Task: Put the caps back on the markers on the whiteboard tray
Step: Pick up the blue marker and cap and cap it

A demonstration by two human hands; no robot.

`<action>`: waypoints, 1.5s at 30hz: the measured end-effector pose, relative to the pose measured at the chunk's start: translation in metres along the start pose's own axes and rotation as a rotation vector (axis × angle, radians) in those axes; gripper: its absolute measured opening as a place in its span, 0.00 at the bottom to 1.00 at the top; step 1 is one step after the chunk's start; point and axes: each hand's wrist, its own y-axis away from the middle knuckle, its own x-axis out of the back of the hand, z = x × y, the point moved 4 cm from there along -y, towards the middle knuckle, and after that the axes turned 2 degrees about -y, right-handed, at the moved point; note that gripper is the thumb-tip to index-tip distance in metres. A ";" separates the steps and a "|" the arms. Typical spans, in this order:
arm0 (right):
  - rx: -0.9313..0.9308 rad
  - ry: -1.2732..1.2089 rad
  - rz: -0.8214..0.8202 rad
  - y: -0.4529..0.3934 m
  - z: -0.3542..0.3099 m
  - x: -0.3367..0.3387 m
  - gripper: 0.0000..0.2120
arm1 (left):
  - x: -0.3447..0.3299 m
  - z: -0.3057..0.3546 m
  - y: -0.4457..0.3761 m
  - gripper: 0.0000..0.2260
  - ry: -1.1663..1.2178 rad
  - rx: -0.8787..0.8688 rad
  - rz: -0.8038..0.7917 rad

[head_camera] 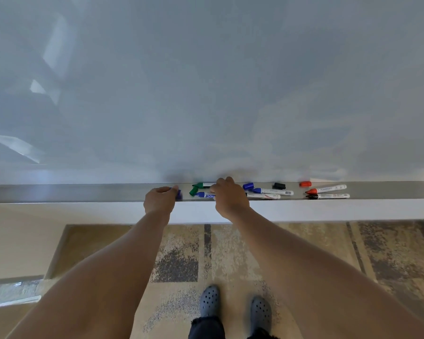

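While we stand at the whiteboard, both of our hands reach onto the tray. Our left hand has its fingers curled, pinching a blurred blue cap at the fingertips just above the tray. Our right hand is curled over the markers in the middle of the tray, knuckles up; it covers the barrels of a green marker and a blue marker, and we cannot tell which one the fingers actually grip. A green cap lies just beside those two. Right of the hand we count two more white-barrelled markers: a second blue one, uncapped, and one beneath it whose tip is hidden. Farther right lie a red marker and a black marker, both uncapped. That makes six markers. Loose caps along the back of the tray: one blue, one black, one red; with the green and the pinched blue, five caps. Below, grey clogs stand on a patterned rug.
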 end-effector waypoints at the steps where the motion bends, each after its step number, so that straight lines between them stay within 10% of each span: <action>1: 0.006 -0.004 0.016 0.001 0.000 0.003 0.15 | 0.000 0.000 0.000 0.08 0.035 0.027 -0.006; 10: 0.037 -0.031 0.040 0.012 0.006 0.031 0.16 | -0.006 -0.004 0.022 0.15 0.297 0.246 -0.152; 45: 0.181 -0.402 0.316 0.067 0.000 0.118 0.11 | 0.028 0.059 0.128 0.12 0.348 -0.119 -0.209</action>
